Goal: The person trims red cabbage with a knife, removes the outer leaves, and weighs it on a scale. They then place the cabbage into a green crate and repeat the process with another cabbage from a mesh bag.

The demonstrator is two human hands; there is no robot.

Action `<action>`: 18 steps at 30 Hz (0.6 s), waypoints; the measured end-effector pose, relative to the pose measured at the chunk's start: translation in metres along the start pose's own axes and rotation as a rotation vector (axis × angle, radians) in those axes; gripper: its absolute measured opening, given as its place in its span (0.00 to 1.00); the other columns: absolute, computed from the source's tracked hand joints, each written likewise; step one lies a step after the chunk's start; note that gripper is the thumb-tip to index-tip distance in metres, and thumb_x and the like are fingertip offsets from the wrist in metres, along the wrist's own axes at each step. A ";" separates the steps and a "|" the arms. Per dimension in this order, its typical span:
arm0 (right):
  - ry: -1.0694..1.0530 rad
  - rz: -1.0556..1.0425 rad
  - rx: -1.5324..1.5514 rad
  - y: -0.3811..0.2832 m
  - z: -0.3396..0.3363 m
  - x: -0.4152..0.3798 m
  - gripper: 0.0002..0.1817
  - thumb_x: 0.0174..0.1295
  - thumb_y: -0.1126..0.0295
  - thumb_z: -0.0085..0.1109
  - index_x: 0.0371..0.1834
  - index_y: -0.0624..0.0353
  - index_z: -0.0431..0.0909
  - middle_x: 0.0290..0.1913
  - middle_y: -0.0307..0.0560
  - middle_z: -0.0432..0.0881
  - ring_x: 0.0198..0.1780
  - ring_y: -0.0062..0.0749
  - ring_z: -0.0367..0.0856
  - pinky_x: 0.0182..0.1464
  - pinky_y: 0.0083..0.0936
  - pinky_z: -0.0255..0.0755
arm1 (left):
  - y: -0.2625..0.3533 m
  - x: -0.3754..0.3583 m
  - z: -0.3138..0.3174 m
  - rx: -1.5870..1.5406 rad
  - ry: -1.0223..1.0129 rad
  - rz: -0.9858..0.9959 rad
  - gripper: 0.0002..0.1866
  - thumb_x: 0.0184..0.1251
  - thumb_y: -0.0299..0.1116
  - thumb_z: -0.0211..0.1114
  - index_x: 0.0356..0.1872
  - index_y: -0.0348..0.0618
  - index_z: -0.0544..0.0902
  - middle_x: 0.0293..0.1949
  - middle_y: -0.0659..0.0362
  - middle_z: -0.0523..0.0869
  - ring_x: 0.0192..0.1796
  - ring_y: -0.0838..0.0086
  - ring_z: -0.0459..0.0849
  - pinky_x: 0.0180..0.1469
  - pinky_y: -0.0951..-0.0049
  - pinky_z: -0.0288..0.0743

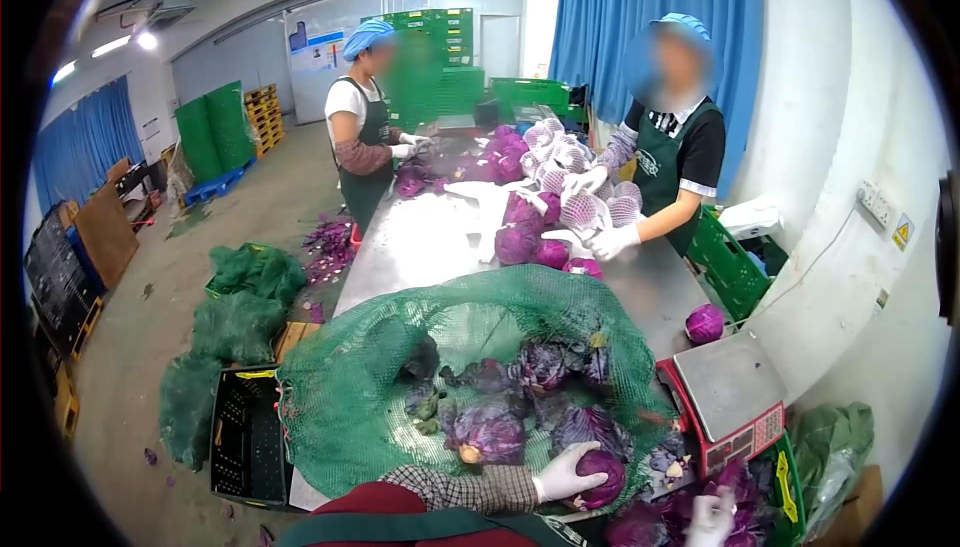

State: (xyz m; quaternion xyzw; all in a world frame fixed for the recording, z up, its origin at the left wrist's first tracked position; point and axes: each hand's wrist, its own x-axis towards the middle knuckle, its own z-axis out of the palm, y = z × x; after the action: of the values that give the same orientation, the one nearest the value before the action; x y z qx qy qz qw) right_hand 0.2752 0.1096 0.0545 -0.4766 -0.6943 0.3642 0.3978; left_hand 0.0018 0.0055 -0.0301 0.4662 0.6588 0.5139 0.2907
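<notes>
My left hand (pixel 566 474), in a white glove, is wrapped round a purple cabbage (pixel 602 479) at the near edge of the metal table (pixel 390 252). A green mesh bag (pixel 350 397) lies spread on the table, with several purple cabbages inside, one (pixel 487 431) showing its cut stem. My right hand (pixel 710 519), also gloved in white, is low at the right, over loose purple leaves (pixel 738 492) beside a green crate (pixel 790 487). It is blurred, and its fingers cannot be made out clearly.
A red scale (pixel 735 397) stands on the right, with a single cabbage (pixel 704 323) behind it. Two co-workers in aprons handle cabbages across the table, some in white foam nets (pixel 580 212). A black crate (pixel 247 437) and green mesh bags (pixel 238 327) are at the left.
</notes>
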 end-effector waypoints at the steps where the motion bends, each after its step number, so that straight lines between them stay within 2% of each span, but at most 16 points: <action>1: -0.123 0.137 0.242 -0.012 0.026 -0.011 0.23 0.60 0.69 0.68 0.57 0.62 0.73 0.31 0.33 0.74 0.25 0.18 0.70 0.26 0.17 0.67 | 0.002 -0.001 0.004 0.026 -0.006 0.035 0.40 0.56 0.52 0.71 0.63 0.34 0.70 0.60 0.40 0.73 0.64 0.51 0.72 0.68 0.62 0.64; 2: -0.276 0.182 0.323 -0.037 0.049 -0.025 0.18 0.58 0.70 0.69 0.50 0.58 0.75 0.28 0.28 0.69 0.24 0.11 0.64 0.24 0.13 0.60 | 0.005 -0.002 0.007 0.056 -0.007 0.070 0.40 0.56 0.52 0.71 0.63 0.34 0.70 0.60 0.40 0.73 0.64 0.51 0.72 0.68 0.62 0.64; 3: -0.270 -0.018 0.058 -0.012 0.074 -0.029 0.17 0.58 0.70 0.70 0.47 0.59 0.75 0.28 0.29 0.69 0.24 0.14 0.65 0.24 0.15 0.61 | 0.007 -0.005 0.006 0.093 0.001 0.102 0.40 0.56 0.52 0.71 0.62 0.34 0.70 0.60 0.40 0.73 0.64 0.51 0.72 0.68 0.62 0.64; 4: -0.307 -0.081 0.007 0.022 0.098 -0.034 0.16 0.57 0.69 0.70 0.46 0.59 0.75 0.28 0.31 0.70 0.25 0.16 0.65 0.26 0.18 0.63 | 0.007 -0.006 0.006 0.108 -0.018 0.161 0.40 0.55 0.53 0.71 0.62 0.33 0.70 0.61 0.40 0.72 0.64 0.50 0.71 0.68 0.61 0.64; 5: -0.266 -0.270 -0.002 0.013 0.110 -0.038 0.17 0.58 0.67 0.69 0.46 0.60 0.75 0.27 0.33 0.71 0.25 0.19 0.66 0.27 0.20 0.64 | 0.008 -0.008 0.006 0.111 -0.031 0.144 0.40 0.56 0.53 0.70 0.63 0.34 0.69 0.61 0.40 0.72 0.65 0.50 0.70 0.68 0.60 0.63; 7: -0.357 -0.005 0.085 -0.008 0.104 -0.038 0.17 0.58 0.66 0.69 0.47 0.59 0.75 0.26 0.35 0.71 0.25 0.20 0.67 0.27 0.21 0.65 | 0.003 -0.011 0.003 0.085 -0.007 0.111 0.40 0.57 0.52 0.70 0.63 0.34 0.69 0.61 0.41 0.72 0.65 0.50 0.70 0.69 0.60 0.62; 8: -0.347 -0.132 0.048 -0.009 0.102 -0.037 0.17 0.59 0.66 0.69 0.48 0.60 0.75 0.26 0.34 0.71 0.23 0.19 0.67 0.25 0.20 0.64 | 0.002 -0.012 0.003 0.086 -0.009 0.114 0.40 0.57 0.52 0.70 0.63 0.34 0.69 0.61 0.41 0.72 0.65 0.51 0.69 0.69 0.60 0.62; 11: -0.436 0.040 0.163 -0.005 0.098 -0.038 0.18 0.60 0.66 0.67 0.50 0.59 0.75 0.26 0.33 0.71 0.21 0.17 0.67 0.22 0.19 0.63 | 0.002 -0.012 0.004 0.076 -0.021 0.125 0.40 0.57 0.52 0.70 0.63 0.34 0.69 0.61 0.41 0.72 0.66 0.51 0.69 0.69 0.60 0.62; 12: -0.422 0.043 0.195 0.000 0.100 -0.040 0.18 0.61 0.66 0.66 0.52 0.59 0.75 0.25 0.32 0.70 0.19 0.15 0.66 0.20 0.17 0.62 | 0.003 -0.012 0.003 0.081 -0.026 0.129 0.40 0.57 0.53 0.70 0.63 0.34 0.69 0.61 0.41 0.72 0.66 0.51 0.69 0.69 0.60 0.62; 13: -0.413 0.040 0.136 0.006 0.101 -0.041 0.18 0.62 0.66 0.65 0.52 0.60 0.75 0.25 0.33 0.73 0.20 0.18 0.69 0.22 0.20 0.66 | 0.003 -0.011 0.002 0.084 -0.030 0.132 0.40 0.57 0.53 0.70 0.63 0.34 0.69 0.62 0.41 0.71 0.66 0.51 0.69 0.69 0.60 0.61; 16: -0.294 -0.361 -0.126 0.004 0.098 -0.042 0.19 0.62 0.64 0.65 0.52 0.63 0.75 0.30 0.40 0.79 0.23 0.27 0.75 0.26 0.27 0.72 | 0.006 -0.013 0.004 0.122 -0.024 0.153 0.40 0.57 0.53 0.69 0.63 0.33 0.69 0.62 0.41 0.71 0.66 0.50 0.68 0.70 0.60 0.61; 18: -0.254 -0.340 -0.033 0.033 0.110 -0.044 0.21 0.61 0.63 0.66 0.53 0.64 0.75 0.29 0.40 0.78 0.22 0.25 0.73 0.24 0.25 0.70 | 0.012 -0.016 0.005 0.152 -0.024 0.156 0.40 0.57 0.53 0.68 0.63 0.33 0.68 0.62 0.41 0.71 0.67 0.49 0.68 0.70 0.59 0.60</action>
State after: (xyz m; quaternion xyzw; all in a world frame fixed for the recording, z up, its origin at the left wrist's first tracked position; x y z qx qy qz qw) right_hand 0.1991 0.0630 -0.0300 -0.3093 -0.8151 0.3375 0.3550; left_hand 0.0160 -0.0066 -0.0219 0.5429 0.6540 0.4781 0.2213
